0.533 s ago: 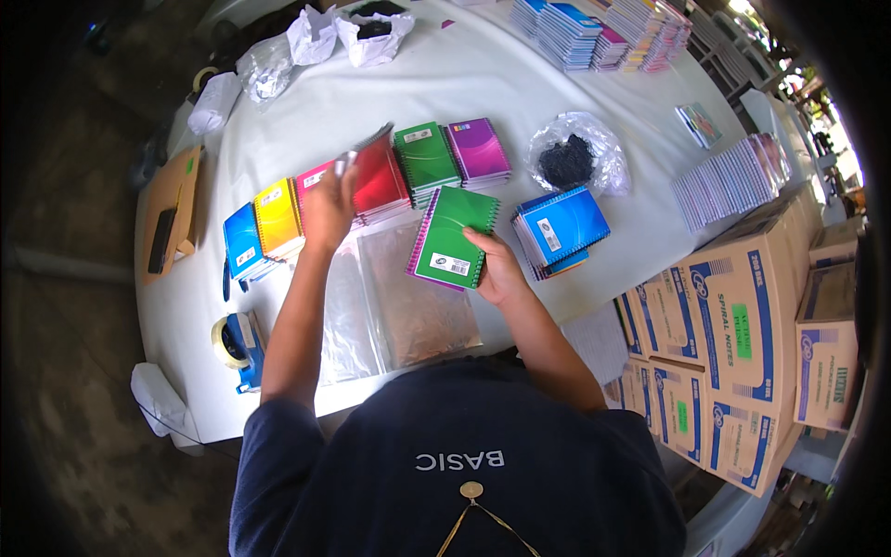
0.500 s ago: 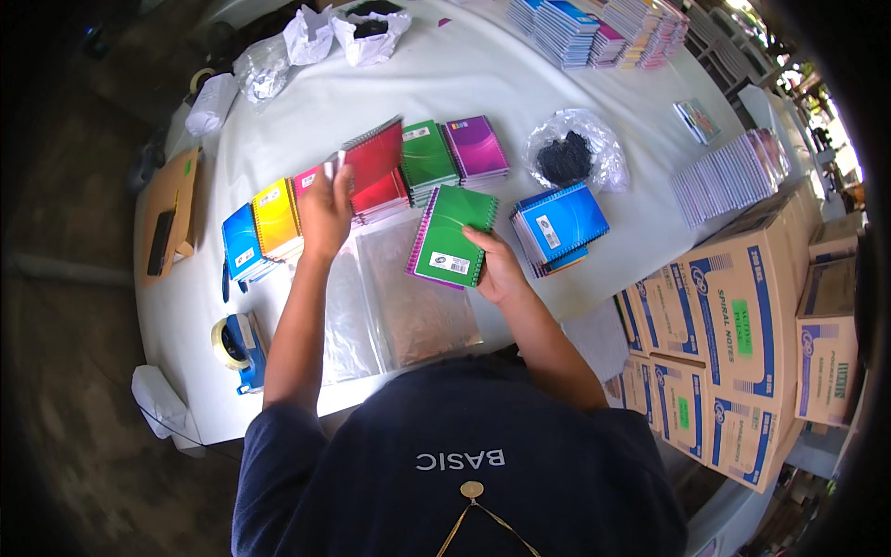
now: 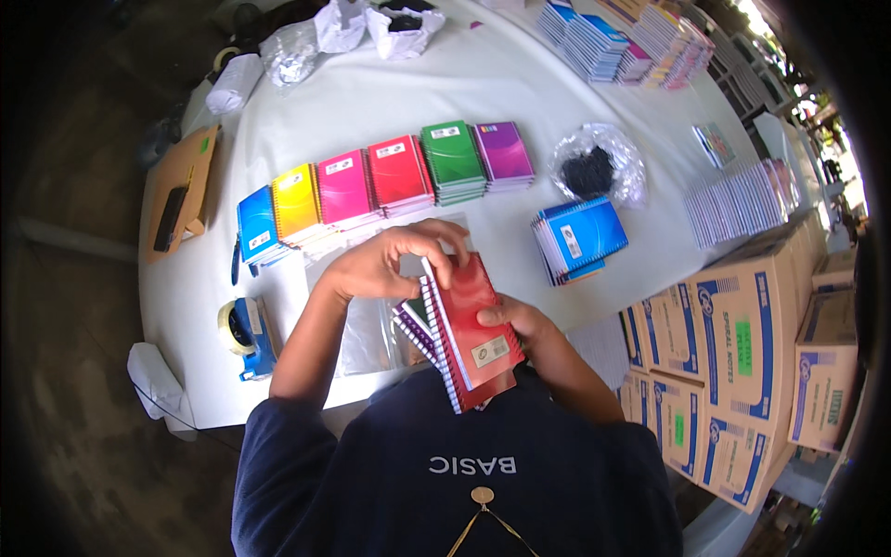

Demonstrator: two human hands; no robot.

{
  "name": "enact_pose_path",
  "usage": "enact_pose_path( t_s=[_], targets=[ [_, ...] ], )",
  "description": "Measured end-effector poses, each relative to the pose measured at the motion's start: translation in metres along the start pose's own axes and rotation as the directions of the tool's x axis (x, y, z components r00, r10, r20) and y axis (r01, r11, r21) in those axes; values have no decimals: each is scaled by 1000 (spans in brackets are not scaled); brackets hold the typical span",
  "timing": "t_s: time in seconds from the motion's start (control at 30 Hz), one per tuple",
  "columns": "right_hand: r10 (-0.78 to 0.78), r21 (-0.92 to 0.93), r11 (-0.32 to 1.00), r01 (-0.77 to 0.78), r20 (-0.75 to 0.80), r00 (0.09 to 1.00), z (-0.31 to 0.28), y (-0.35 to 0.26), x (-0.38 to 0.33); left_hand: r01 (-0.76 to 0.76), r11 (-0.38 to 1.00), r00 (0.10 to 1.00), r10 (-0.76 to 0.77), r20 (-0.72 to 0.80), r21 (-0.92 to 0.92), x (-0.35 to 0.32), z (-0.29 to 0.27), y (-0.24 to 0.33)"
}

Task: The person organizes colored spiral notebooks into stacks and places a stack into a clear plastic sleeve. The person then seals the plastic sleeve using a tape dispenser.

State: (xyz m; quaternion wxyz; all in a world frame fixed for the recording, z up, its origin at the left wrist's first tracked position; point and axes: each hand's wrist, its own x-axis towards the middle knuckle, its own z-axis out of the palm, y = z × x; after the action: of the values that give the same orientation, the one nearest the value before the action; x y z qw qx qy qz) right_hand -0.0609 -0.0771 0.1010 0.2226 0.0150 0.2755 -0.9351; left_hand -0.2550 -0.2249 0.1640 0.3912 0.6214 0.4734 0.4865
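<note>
Close to my chest, my right hand point(image 3: 522, 320) grips a small bundle of spiral notebooks, its thumb pressed on the cover of a red notebook point(image 3: 478, 320) on top. Beneath it, at the left, stick out the edges of a green notebook point(image 3: 415, 316) and a purple-bound one. My left hand point(image 3: 399, 263) is curled over the upper end of the red notebook, thumb and fingers on its edge. Beyond my hands stands a row of notebook stacks: blue point(image 3: 257, 223), yellow point(image 3: 296, 200), pink point(image 3: 345, 188), red point(image 3: 399, 172), green point(image 3: 453, 156) and purple point(image 3: 504, 150).
Clear plastic sheets point(image 3: 367, 334) lie under my left forearm. A blue tape dispenser point(image 3: 255, 339) sits left, blue notebooks point(image 3: 589, 232) and a plastic bag with black contents point(image 3: 589, 172) right. Cartons point(image 3: 733, 325) stand right of the table. More notebook stacks point(image 3: 742, 206) line the far right.
My left hand has brought a red notebook from the row onto the green and purple notebooks. My right hand has drawn that bundle nearer my chest and tilted it.
</note>
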Motion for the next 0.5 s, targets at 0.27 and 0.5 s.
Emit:
enact_pose_path(
  t_s=[0.27, 0.5],
  targets=[
    [-226, -113, 974, 198, -378, 898, -21, 16, 11, 710, 79, 697, 59, -715, 699, -93, -38, -116],
    [-327, -87, 943, 322, -430, 842, -29, 18, 36, 835, 287, 517, -112, -849, 470, -89, -63, -64]
  ],
)
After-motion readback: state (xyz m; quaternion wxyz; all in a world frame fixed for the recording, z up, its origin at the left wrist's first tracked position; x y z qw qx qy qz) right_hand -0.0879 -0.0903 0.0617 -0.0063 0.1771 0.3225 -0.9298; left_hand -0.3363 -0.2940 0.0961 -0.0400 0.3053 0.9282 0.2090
